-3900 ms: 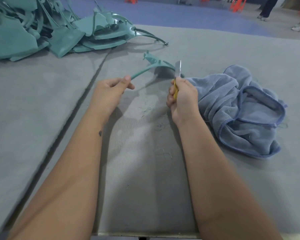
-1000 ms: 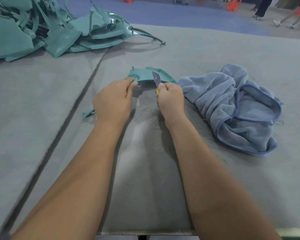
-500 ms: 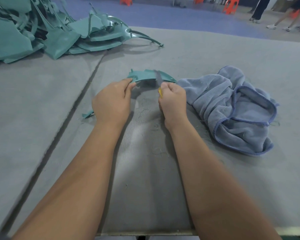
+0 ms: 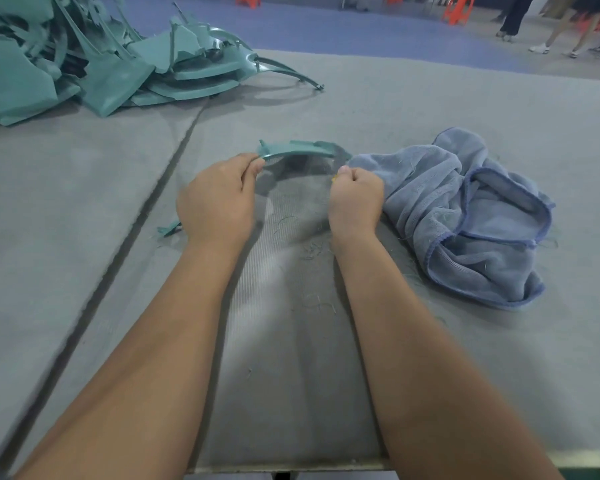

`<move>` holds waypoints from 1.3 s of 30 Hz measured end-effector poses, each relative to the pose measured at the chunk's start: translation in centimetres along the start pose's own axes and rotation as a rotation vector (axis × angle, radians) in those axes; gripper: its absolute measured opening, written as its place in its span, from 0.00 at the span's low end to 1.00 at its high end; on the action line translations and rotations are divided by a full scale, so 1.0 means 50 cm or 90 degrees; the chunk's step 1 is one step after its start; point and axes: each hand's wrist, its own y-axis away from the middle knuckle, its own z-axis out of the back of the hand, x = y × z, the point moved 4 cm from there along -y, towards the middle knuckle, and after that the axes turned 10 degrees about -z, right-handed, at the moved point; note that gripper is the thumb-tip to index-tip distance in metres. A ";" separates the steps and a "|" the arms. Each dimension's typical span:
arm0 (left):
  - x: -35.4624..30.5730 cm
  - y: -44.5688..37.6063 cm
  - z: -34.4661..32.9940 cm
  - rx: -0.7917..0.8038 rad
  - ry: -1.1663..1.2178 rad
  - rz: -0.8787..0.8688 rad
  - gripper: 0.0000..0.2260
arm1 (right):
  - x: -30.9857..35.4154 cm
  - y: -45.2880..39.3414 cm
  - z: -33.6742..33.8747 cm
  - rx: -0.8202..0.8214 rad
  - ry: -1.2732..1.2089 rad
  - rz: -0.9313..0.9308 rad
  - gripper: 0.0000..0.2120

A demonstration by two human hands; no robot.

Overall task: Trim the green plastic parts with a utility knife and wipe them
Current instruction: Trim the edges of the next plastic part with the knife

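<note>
A curved green plastic part (image 4: 300,148) arches over the grey felt table (image 4: 378,109) in front of me. My left hand (image 4: 219,199) pinches its left end between thumb and fingers. Its other tip (image 4: 168,229) pokes out to the left of that wrist. My right hand (image 4: 355,199) is fisted round the utility knife, of which only a bit of yellow handle (image 4: 334,179) shows; the blade is blurred beside the part's right end. A crumpled blue cloth (image 4: 465,216) lies just right of that hand.
A heap of green plastic parts (image 4: 94,60) fills the table's far left. A dark seam (image 4: 146,206) runs diagonally across the felt. Thin green shavings (image 4: 309,251) lie between my forearms. Orange stools (image 4: 459,10) and people's legs (image 4: 513,15) stand beyond.
Since 3.9 s ago the part went from raised to lying arched between my hands. Over the last second my right hand slid the knife rightward to the part's right end.
</note>
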 end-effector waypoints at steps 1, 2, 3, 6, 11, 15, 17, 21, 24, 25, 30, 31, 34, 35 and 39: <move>-0.003 0.001 -0.001 0.005 -0.007 -0.010 0.16 | 0.001 0.003 -0.005 0.017 0.035 0.006 0.22; -0.006 0.002 -0.002 0.008 -0.013 -0.017 0.16 | 0.001 0.005 -0.009 0.028 0.057 0.008 0.21; -0.006 0.002 -0.002 0.010 -0.015 -0.019 0.16 | 0.001 0.007 -0.011 0.034 0.061 0.009 0.21; -0.003 0.000 -0.003 0.009 -0.006 -0.003 0.16 | 0.005 0.006 -0.002 0.008 0.019 0.012 0.22; -0.001 0.001 -0.001 0.007 0.002 0.013 0.17 | 0.001 -0.005 0.011 -0.040 -0.017 -0.016 0.22; -0.001 0.000 0.000 -0.006 -0.007 0.012 0.16 | -0.001 -0.006 0.003 -0.015 0.007 -0.005 0.23; 0.000 -0.001 0.000 -0.011 -0.011 0.009 0.16 | -0.001 -0.007 0.001 -0.010 0.008 -0.007 0.23; 0.000 0.000 -0.001 -0.009 -0.009 0.002 0.16 | -0.002 -0.011 -0.003 0.006 -0.013 -0.009 0.23; -0.005 0.000 -0.006 0.012 -0.019 -0.027 0.15 | 0.000 -0.002 -0.016 0.032 0.061 0.016 0.22; -0.006 0.001 -0.007 0.015 -0.020 -0.030 0.16 | -0.001 0.000 -0.019 0.036 0.081 0.022 0.21; -0.009 0.002 -0.003 -0.009 -0.022 -0.032 0.15 | -0.003 -0.001 -0.023 0.056 0.074 0.029 0.21; -0.011 0.002 -0.002 -0.011 -0.026 -0.034 0.15 | -0.004 -0.003 -0.023 0.061 0.062 0.025 0.21; -0.011 0.001 -0.002 -0.011 -0.028 -0.039 0.15 | -0.007 -0.005 -0.026 0.073 0.027 0.013 0.21; -0.011 0.001 -0.005 -0.004 -0.027 -0.047 0.15 | -0.007 -0.005 -0.030 0.084 0.028 0.022 0.21; -0.025 0.000 -0.026 0.053 -0.031 -0.096 0.15 | -0.002 0.015 -0.050 0.135 0.067 0.080 0.21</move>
